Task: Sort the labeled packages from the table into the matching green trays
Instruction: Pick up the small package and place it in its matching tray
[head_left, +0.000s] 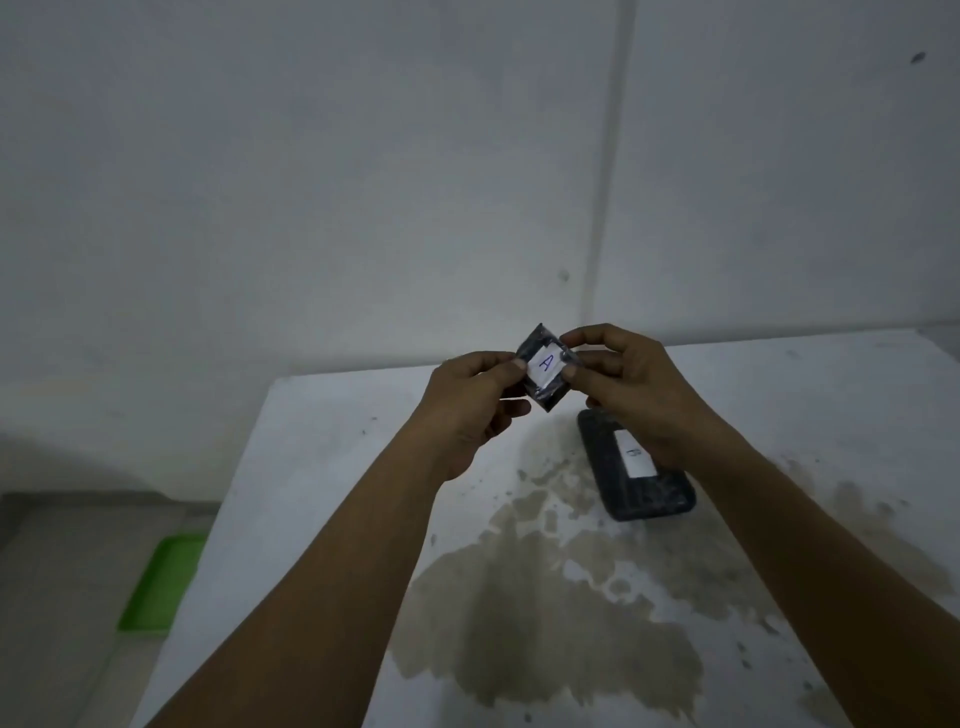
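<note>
The stained white surface (363, 467) lay below the fingers, a green tray (161, 587) on the floor far to their left. A dark package marked B (631, 467) rested beneath the right hand (639, 384). Both that hand and the left hand (467, 405) pinched the small package marked A (545, 366), fingers (511, 364) closed on its edges.

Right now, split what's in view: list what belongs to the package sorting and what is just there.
Part of the job:
- small package labeled A, held up by the left hand and right hand
- larger package labeled B, lying on the table
- green tray, on the floor left of the table

Just there:
- brownish stain on the tabletop
- wall
</note>
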